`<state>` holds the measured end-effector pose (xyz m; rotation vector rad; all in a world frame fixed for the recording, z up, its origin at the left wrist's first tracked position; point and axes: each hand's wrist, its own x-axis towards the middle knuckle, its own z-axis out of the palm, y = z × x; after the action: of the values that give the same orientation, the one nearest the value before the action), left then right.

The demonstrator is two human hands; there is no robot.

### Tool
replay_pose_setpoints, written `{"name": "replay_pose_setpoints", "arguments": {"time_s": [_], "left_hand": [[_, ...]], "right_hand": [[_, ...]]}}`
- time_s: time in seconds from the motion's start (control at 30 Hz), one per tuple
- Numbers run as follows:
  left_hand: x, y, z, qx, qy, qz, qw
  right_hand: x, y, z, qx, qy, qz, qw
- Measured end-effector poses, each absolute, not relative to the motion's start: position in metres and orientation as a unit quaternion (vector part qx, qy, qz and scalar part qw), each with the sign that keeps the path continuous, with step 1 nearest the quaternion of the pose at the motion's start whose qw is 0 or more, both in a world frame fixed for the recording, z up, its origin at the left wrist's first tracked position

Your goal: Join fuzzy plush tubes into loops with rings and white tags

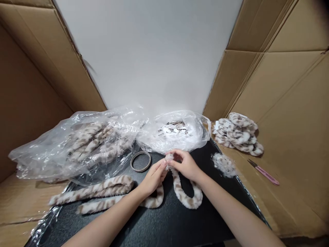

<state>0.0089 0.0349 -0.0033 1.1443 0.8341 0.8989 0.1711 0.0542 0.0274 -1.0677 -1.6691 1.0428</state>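
nearest me, the bare middle of the black counter (164, 226) runs toward its near edge; above that, one bend of the fluffy strip (191, 203) lies slack on the surface, while its bunched upper part is lifted over the counter's middle, between my left hand (155, 176) and right hand (185, 165); the fingers (178, 152) of both are drawn in narrow and pinch that bunch from either side; another curve shows beside the left wrist, and i cannot tell if it is the same length.

i judge the strip very light, soft and limp, with no stiffness to push against; the pile should grip rather than slide, but it may flatten, shed or hide the exact edge, so i'd pinch right down to the core at the bunch, and leave the bend loose on the counter.

toward the left edge lies a folded strip (113, 188), which i'd expect to handle alike; past my left hand sits a thin ring (141, 170); near the right edge rests a fluff clump (224, 165), with pink-handled clippers (266, 174) beyond that edge; a clear bag (151, 137) lies at the far edge.
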Motion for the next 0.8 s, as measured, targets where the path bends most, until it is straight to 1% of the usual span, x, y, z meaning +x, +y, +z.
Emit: {"name": "replay_pose_setpoints", "arguments": {"time_s": [0.03,0.07,0.1,0.13,0.2,0.3,0.37,0.43,0.53,0.63,0.8], "left_hand": [[0.01,0.036,-0.005,0.495,0.369,0.402,0.676],[0.011,0.037,-0.006,0.484,0.367,0.408,0.681],[0.011,0.039,-0.006,0.476,0.366,0.416,0.682],[0.012,0.039,-0.007,0.472,0.368,0.424,0.68],[0.013,0.04,-0.007,0.469,0.373,0.434,0.673],[0.013,0.04,-0.007,0.471,0.374,0.442,0.665],[0.013,0.04,-0.007,0.476,0.373,0.444,0.661],[0.012,0.04,-0.008,0.476,0.369,0.442,0.664],[0.012,0.042,-0.011,0.469,0.362,0.432,0.68],[0.012,0.043,-0.013,0.467,0.357,0.421,0.69],[0.012,0.043,-0.013,0.473,0.353,0.416,0.692]], "right_hand": [[0.178,0.066,0.034,-0.457,-0.684,0.382,0.422],[0.185,0.08,0.041,-0.508,-0.695,0.314,0.401],[0.192,0.097,0.048,-0.569,-0.701,0.232,0.362],[0.199,0.115,0.054,-0.599,-0.695,0.197,0.346],[0.207,0.151,0.062,-0.631,-0.692,0.164,0.31],[0.206,0.191,0.06,-0.665,-0.701,0.151,0.211],[0.199,0.204,0.054,-0.671,-0.71,0.152,0.15],[0.193,0.209,0.048,-0.667,-0.721,0.151,0.107],[0.19,0.209,0.043,-0.662,-0.732,0.146,0.074],[0.194,0.207,0.041,-0.661,-0.735,0.138,0.061],[0.196,0.204,0.04,-0.65,-0.747,0.115,0.08]]}}
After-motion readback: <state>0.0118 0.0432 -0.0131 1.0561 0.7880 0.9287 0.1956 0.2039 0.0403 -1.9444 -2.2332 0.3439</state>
